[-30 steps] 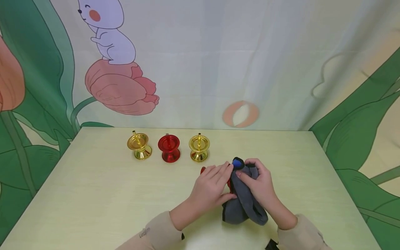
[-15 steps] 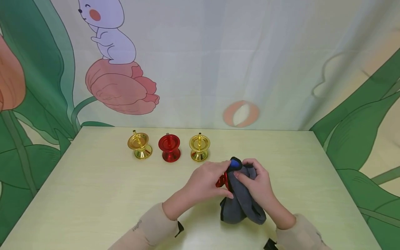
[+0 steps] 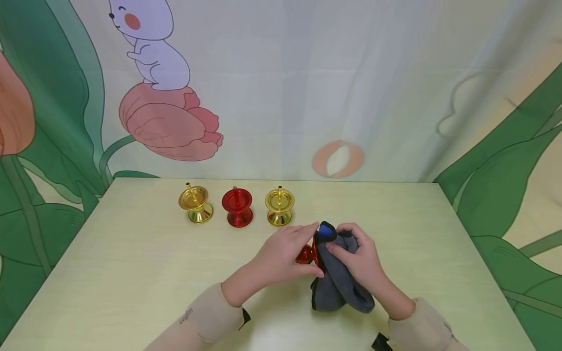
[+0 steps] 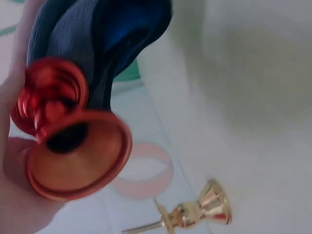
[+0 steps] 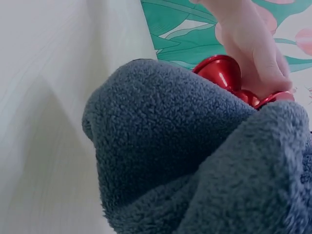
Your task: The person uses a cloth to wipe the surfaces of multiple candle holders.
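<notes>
A shiny red metal candle holder (image 3: 305,254) lies on its side in the air, its flared hollow base (image 4: 80,161) facing left. My left hand (image 3: 276,256) grips it, with thumb and fingers at the edge of its dish. Against the dish lies a fluffy dark grey cloth (image 3: 335,280) with black edging and a blue patch (image 3: 327,231). My right hand (image 3: 362,258) pinches the bunched cloth from the right side. In the right wrist view the cloth (image 5: 156,131) covers most of the frame and hides the right fingers. The candle holder's spike is hidden behind it.
Three more candle holders stand upright in a row near the back of the pale table (image 3: 131,273): a gold one (image 3: 196,204), a red one (image 3: 237,207) and another gold one (image 3: 279,205). A printed curtain (image 3: 281,87) hangs behind the table.
My left hand has shifted a little to the left and turned, so more of the red candle holder shows. The cloth and my right hand have moved slightly left.
</notes>
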Motion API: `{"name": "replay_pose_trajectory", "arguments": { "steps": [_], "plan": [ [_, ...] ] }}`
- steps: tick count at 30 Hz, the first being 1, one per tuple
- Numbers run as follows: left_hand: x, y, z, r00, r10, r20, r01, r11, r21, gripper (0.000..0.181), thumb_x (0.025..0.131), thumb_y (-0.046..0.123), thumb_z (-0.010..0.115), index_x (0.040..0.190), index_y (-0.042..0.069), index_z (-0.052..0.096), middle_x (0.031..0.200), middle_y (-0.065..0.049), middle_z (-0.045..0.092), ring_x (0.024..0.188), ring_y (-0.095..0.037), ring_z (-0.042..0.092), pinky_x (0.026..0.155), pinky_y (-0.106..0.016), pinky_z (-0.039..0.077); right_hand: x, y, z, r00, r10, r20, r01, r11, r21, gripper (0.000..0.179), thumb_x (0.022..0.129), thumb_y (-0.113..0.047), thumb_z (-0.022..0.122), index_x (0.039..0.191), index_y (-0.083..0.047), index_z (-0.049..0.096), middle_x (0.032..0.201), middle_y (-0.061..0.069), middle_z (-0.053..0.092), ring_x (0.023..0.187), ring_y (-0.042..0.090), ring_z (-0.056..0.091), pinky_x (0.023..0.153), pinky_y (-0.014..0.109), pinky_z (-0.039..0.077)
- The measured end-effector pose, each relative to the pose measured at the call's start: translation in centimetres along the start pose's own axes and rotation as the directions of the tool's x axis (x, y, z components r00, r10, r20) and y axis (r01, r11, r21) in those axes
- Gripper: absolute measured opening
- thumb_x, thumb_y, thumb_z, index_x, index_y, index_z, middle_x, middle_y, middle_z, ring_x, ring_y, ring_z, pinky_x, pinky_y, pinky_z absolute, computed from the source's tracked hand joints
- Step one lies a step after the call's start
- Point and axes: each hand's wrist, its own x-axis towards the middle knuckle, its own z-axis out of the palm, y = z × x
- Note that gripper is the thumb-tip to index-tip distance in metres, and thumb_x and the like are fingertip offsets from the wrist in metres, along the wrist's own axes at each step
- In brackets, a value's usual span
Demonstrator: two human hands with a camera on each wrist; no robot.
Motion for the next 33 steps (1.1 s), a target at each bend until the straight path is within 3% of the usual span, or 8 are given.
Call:
{"name": "replay_pose_trajectory", "arguments": {
  "steps": [3,5,10,12,15,20,25,33],
  "plan": [
    [0.3,-0.1,-0.6,0.987,-0.063,0.148,0.070,0.997,-0.039,0.089,0.066,0.061,0.063,0.134,0.009,0.037,0.097,0.003,0.062,0.086,-0.009,0.055,0.082,-0.026,0.044,-0.1,-0.1,0.0,0.999,-0.026,0.027,0.026,1.000,0.004,0.025,0.077,-0.005,0.065,0.099,-0.005,0.054,0.092,0.001,0.053,0.079,0.008,0.051,0.067,0.019,0.047],
    [0.4,0.1,-0.6,0.983,-0.075,0.167,0.081,0.996,-0.030,0.088,0.066,0.060,0.063,0.133,0.008,0.038,0.094,0.003,0.063,0.083,-0.009,0.055,0.080,-0.026,0.045,-0.1,-0.1,0.1,0.999,-0.021,0.027,0.020,1.000,0.012,0.025,0.077,-0.005,0.066,0.099,-0.005,0.054,0.091,0.001,0.054,0.078,0.008,0.052,0.067,0.020,0.048],
    [-0.2,0.9,0.1,1.000,0.007,-0.027,-0.003,0.987,0.159,0.087,0.063,0.057,0.068,0.129,0.007,0.043,0.120,-0.004,0.057,0.107,-0.014,0.055,0.094,-0.034,0.041,0.1,-0.3,0.2,0.999,0.032,-0.006,-0.032,0.999,0.024,0.027,0.077,-0.007,0.066,0.100,-0.007,0.053,0.091,-0.001,0.055,0.077,0.008,0.054,0.066,0.021,0.048],
    [-0.5,1.1,0.4,0.992,0.059,-0.110,-0.030,0.968,0.250,0.087,0.063,0.057,0.068,0.129,0.006,0.043,0.124,-0.006,0.054,0.113,-0.015,0.052,0.096,-0.035,0.039,0.2,-0.3,0.2,0.999,0.043,-0.015,-0.042,0.999,0.026,0.027,0.077,-0.008,0.066,0.101,-0.007,0.053,0.092,-0.002,0.056,0.077,0.008,0.055,0.066,0.021,0.049],
    [-0.8,1.2,0.5,0.983,0.074,-0.166,-0.029,0.967,0.255,0.089,0.063,0.059,0.067,0.130,0.007,0.042,0.126,-0.005,0.053,0.114,-0.016,0.051,0.096,-0.035,0.040,0.2,-0.2,0.1,0.999,0.036,-0.019,-0.036,0.999,0.029,0.027,0.077,-0.007,0.066,0.100,-0.006,0.053,0.091,-0.002,0.056,0.076,0.008,0.055,0.065,0.022,0.049],
    [-0.7,0.8,-0.4,0.998,-0.058,-0.033,0.062,0.988,0.142,0.095,0.063,0.066,0.061,0.135,0.009,0.036,0.133,-0.005,0.047,0.117,-0.017,0.048,0.098,-0.034,0.038,0.0,-0.2,0.0,1.000,-0.018,-0.005,0.018,0.999,0.031,0.028,0.075,-0.003,0.067,0.100,-0.006,0.054,0.088,-0.004,0.055,0.076,0.006,0.054,0.063,0.020,0.049],
    [-0.4,0.6,-1.0,0.988,-0.102,0.113,0.093,0.992,0.080,0.092,0.064,0.066,0.060,0.132,0.007,0.039,0.110,-0.001,0.062,0.098,-0.014,0.057,0.090,-0.030,0.043,-0.2,-0.2,0.1,0.996,-0.083,0.035,0.081,0.994,0.069,0.030,0.075,0.001,0.066,0.101,-0.005,0.053,0.090,-0.007,0.055,0.078,0.005,0.054,0.065,0.019,0.049],
    [-0.9,0.6,-0.8,0.991,-0.124,0.050,0.121,0.990,0.068,0.084,0.063,0.062,0.065,0.125,0.009,0.046,0.098,0.003,0.064,0.088,-0.012,0.058,0.078,-0.027,0.047,-0.1,-0.3,0.0,0.998,-0.064,0.004,0.064,0.997,0.047,0.031,0.074,-0.001,0.067,0.101,-0.004,0.054,0.091,-0.009,0.055,0.078,0.004,0.054,0.065,0.019,0.049]
  ]
}}
